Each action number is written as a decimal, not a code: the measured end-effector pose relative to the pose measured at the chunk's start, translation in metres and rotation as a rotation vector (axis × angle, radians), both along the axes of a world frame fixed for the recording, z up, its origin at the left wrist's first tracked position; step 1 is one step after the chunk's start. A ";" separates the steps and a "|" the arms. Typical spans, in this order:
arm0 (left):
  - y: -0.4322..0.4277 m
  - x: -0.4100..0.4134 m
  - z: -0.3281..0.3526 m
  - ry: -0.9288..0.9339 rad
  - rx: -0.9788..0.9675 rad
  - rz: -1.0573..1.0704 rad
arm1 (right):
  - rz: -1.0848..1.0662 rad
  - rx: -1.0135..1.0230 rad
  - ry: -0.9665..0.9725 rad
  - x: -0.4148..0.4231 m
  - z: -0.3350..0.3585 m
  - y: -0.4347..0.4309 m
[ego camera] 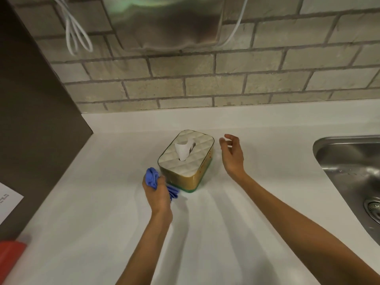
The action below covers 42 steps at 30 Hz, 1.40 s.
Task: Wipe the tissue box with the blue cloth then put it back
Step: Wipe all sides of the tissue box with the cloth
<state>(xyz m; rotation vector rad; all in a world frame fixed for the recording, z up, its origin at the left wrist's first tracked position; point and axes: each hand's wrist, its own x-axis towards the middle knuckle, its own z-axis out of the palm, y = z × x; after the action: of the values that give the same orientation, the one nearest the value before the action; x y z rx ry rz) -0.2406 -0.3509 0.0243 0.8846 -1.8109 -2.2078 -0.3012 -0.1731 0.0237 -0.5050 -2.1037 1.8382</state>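
Note:
The tissue box (pixel 186 161) stands upright on the white counter (pixel 257 202). It has a quilted cream lid, gold sides and a green base, and a white tissue sticks out of the top. My left hand (pixel 157 194) is closed around the bunched blue cloth (pixel 152 177), right beside the box's near left corner. Part of the cloth hangs below my fingers against the box's base. My right hand (pixel 232 155) hovers just right of the box with fingers spread and holds nothing.
A steel sink (pixel 349 167) is set in the counter at the right. A brick wall (pixel 185 83) rises behind, with white cables (pixel 76 33) and a metal fixture (pixel 164 21) hanging on it. A dark panel (pixel 30 110) bounds the left. A red object (pixel 10 258) sits at the lower left.

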 end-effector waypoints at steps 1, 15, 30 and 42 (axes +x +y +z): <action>0.007 0.004 -0.001 0.002 0.027 0.002 | 0.053 -0.022 -0.050 -0.010 -0.001 0.003; 0.037 -0.009 -0.002 0.062 -0.014 -0.072 | 0.288 -0.144 -0.149 -0.009 -0.025 0.012; -0.009 -0.040 -0.005 0.027 -0.143 -0.356 | 0.455 0.025 -0.063 0.041 -0.036 0.027; -0.010 -0.042 0.019 0.000 -0.306 -0.436 | 0.209 0.190 -0.174 0.053 -0.001 0.022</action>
<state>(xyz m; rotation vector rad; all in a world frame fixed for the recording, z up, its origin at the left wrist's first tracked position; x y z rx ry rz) -0.2829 -0.3612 0.0434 0.4612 -2.4440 -2.0506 -0.2485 -0.1508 0.0229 -0.4249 -2.5029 1.7286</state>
